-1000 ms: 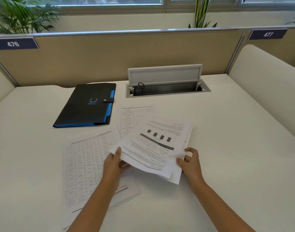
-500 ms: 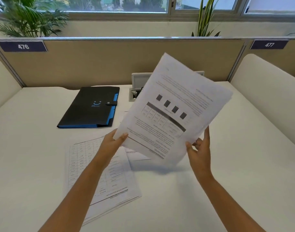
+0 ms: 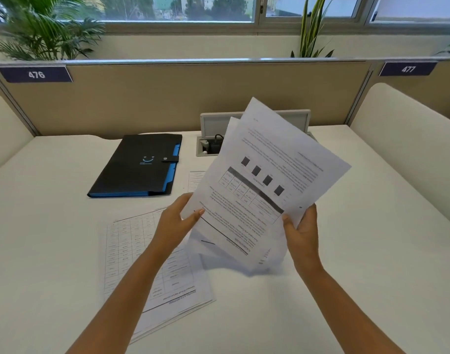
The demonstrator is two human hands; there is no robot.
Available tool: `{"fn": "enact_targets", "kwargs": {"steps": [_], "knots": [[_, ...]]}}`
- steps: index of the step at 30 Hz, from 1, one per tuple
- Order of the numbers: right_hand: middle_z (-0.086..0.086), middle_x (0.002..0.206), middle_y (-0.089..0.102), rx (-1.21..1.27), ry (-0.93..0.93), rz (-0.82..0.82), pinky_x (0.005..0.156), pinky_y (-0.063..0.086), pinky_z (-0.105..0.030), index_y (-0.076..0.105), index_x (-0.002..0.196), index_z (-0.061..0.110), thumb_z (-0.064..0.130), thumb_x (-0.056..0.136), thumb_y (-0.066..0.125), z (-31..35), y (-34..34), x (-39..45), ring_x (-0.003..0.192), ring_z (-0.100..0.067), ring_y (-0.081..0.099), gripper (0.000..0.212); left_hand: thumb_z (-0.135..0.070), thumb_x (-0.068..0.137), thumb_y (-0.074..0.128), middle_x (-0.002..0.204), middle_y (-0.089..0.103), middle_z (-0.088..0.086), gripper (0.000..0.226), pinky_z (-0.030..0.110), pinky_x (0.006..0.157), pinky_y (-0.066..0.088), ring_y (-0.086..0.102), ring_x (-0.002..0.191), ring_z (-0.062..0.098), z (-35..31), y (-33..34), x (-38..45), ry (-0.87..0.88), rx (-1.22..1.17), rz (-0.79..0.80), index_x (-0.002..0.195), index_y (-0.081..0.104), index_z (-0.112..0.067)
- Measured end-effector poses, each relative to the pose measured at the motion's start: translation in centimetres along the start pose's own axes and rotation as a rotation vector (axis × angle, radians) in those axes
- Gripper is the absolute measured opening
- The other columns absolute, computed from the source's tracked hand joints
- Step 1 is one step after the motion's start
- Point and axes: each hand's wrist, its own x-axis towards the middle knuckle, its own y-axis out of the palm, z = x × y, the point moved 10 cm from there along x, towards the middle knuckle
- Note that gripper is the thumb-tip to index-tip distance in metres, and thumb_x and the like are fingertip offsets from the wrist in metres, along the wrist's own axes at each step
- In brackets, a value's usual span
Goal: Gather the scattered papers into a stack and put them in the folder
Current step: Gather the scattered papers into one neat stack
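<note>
Both the left hand (image 3: 176,222) and the right hand (image 3: 301,229) pinch a fanned sheaf of papers (image 3: 267,180) above the worktop (image 3: 359,251); uneven sheets could slip out. More papers (image 3: 131,256) lie below, with the folder (image 3: 139,166) shut

Black folder (image 3: 139,166) with blue edging, white papers (image 3: 264,185)

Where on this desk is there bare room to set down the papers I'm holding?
Bare patches: the white desk right of your right hand, and the strip left of the black folder with blue edging. It is crowded in the middle, where printed table sheets lie under your left hand.
</note>
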Motion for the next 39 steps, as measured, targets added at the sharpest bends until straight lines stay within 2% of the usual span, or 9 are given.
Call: {"fn": "enact_targets", "kwargs": {"steps": [6,11,13,18,24,27,31,36,39], "knots": [[0.01,0.127,0.049,0.062,-0.058,-0.025,0.091,0.052,-0.039,0.033,0.121,0.052,0.002,0.089,0.054,1.5,-0.4,0.7,0.117,-0.014,0.052,0.063,-0.031,0.082,0.062,0.102,0.055,-0.013,0.037,0.013,0.067,0.044,0.054,0.083,0.002,1.1,-0.2,-0.3,-0.021,0.049,-0.007,0.115,0.045,-0.031],[-0.005,0.124,0.052,0.077,-0.042,-0.032,0.091,0.052,-0.045,0.039,0.114,0.045,0.002,0.088,0.055,1.3,-0.8,0.9,0.115,-0.021,0.054,0.053,-0.028,0.08,0.065,0.099,0.059,-0.011,0.036,0.012,0.075,0.039,0.052,0.083,-0.005,1.4,0.0,-0.5,0.011,0.173,0.035,0.114,0.054,-0.024],[-0.009,0.121,0.053,0.108,-0.074,-0.003,0.086,0.055,-0.037,0.042,0.112,0.04,0.005,0.088,0.057,1.7,-0.5,0.6,0.111,-0.02,0.056,0.045,-0.024,0.08,0.065,0.103,0.058,-0.012,0.036,0.008,0.075,0.036,0.053,0.085,-0.002,0.9,0.1,-0.4,0.03,0.164,0.024,0.115,0.056,-0.02],[-0.004,0.091,0.055,0.111,-0.121,0.061,0.069,0.051,-0.014,0.043,0.117,0.03,0.0,0.093,0.046,2.3,1.1,0.1,0.08,0.0,0.059,0.039,-0.015,0.084,0.061,0.102,0.059,0.001,0.023,0.03,0.082,0.05,0.058,0.095,0.022,-1.9,1.2,-0.3,0.079,0.064,0.044,0.107,0.06,-0.01],[0.004,0.097,0.057,0.133,-0.142,0.037,0.066,0.054,-0.017,0.046,0.103,0.033,0.008,0.088,0.055,3.6,1.4,0.4,0.085,0.0,0.063,0.031,-0.024,0.087,0.055,0.094,0.06,-0.006,0.011,0.014,0.067,0.047,0.058,0.081,0.012,-4.4,-0.3,-0.5,0.126,-0.064,-0.128,0.096,0.052,-0.029],[0.009,0.1,0.058,0.097,-0.131,0.055,0.067,0.056,-0.02,0.045,0.105,0.039,0.017,0.084,0.058,3.5,1.8,0.3,0.091,-0.002,0.063,0.033,-0.03,0.084,0.056,0.087,0.063,-0.013,0.009,0.015,0.058,0.053,0.065,0.074,0.01,-4.5,0.1,-0.6,0.105,-0.16,-0.101,0.087,0.053,-0.038],[0.009,0.103,0.059,0.098,-0.095,0.06,0.07,0.057,-0.024,0.047,0.105,0.041,0.009,0.089,0.056,2.5,2.3,0.0,0.096,-0.006,0.062,0.038,-0.03,0.083,0.059,0.082,0.063,-0.018,0.012,0.01,0.05,0.051,0.066,0.066,0.0,-3.7,0.8,-0.9,0.077,-0.164,-0.089,0.086,0.053,-0.04],[0.002,0.115,0.061,0.086,0.046,0.058,0.082,0.057,-0.03,0.047,0.121,0.029,0.008,0.089,0.056,-0.4,2.5,-0.8,0.108,-0.013,0.059,0.04,-0.026,0.084,0.06,0.081,0.063,-0.009,0.009,0.02,0.062,0.053,0.063,0.074,0.011,-0.9,2.3,-1.5,-0.001,-0.112,-0.058,0.087,0.055,-0.033],[0.003,0.109,0.064,0.082,0.111,0.061,0.079,0.058,-0.03,0.054,0.112,0.03,0.008,0.088,0.058,-1.8,2.5,-1.6,0.106,-0.016,0.061,0.033,-0.023,0.084,0.061,0.089,0.064,0.0,0.014,0.032,0.076,0.053,0.063,0.082,0.019,0.8,4.0,-2.1,-0.06,-0.129,-0.019,0.096,0.057,-0.026]]}}
